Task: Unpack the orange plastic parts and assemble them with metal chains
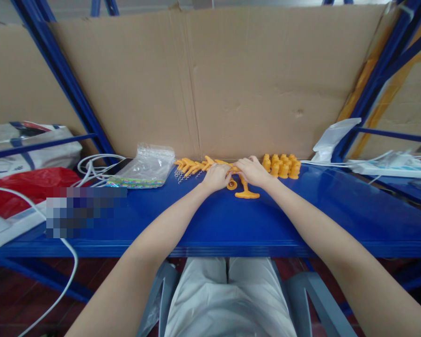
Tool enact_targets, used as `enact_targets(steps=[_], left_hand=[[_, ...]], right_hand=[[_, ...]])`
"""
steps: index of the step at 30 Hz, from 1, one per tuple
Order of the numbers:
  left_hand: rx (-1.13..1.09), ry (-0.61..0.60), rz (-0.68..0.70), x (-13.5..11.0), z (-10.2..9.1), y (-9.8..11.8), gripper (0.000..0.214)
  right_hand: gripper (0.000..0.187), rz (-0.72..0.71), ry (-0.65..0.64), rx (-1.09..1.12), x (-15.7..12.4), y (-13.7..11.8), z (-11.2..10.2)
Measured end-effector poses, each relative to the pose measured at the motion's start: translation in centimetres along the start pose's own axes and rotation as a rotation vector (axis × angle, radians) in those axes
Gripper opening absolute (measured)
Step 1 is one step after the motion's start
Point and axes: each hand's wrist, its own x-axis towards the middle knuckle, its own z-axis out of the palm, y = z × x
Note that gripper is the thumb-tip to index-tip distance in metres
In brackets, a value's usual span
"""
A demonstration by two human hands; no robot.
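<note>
My left hand (217,176) and my right hand (251,171) meet over the back of the blue table, fingers curled in around an orange plastic piece (234,168). Most of that piece is hidden by the fingers, so its exact kind is unclear. Just below the hands lie an orange round part (232,185), seen end-on, and an orange T-handled corkscrew (247,194), handle towards me. Left of my hands, several orange-handled corkscrews (188,166) lie in a row with bare metal spirals. Upright orange sleeves (284,167) stand grouped to the right.
Clear plastic bags (145,164) lie at the back left, near white cables (91,164) and a red bag (31,187). A cardboard sheet (231,84) walls off the back. Blue shelf posts (70,84) flank the blue table (224,229). A white power strip (389,167) sits far right.
</note>
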Motion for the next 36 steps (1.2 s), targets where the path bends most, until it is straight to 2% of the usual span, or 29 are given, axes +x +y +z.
enact_targets(steps=[7,18,28,36], left_hand=[[-0.018,0.01,-0.01,0.0,-0.12,0.19,0.023],[-0.021,-0.024,-0.034,0.02,-0.54,0.67,0.025],[-0.026,-0.015,-0.005,-0.19,-0.18,0.1,0.028],[-0.015,-0.033,-0.034,-0.13,-0.28,0.26,0.026]], right_hand=[[0.023,0.034,-0.025,-0.035,0.01,-0.23,-0.37],[0.023,0.006,0.038,-0.079,0.0,0.06,0.13],[0.029,-0.014,-0.003,0.039,-0.24,0.15,0.14],[0.022,0.0,-0.007,-0.009,-0.13,0.07,-0.25]])
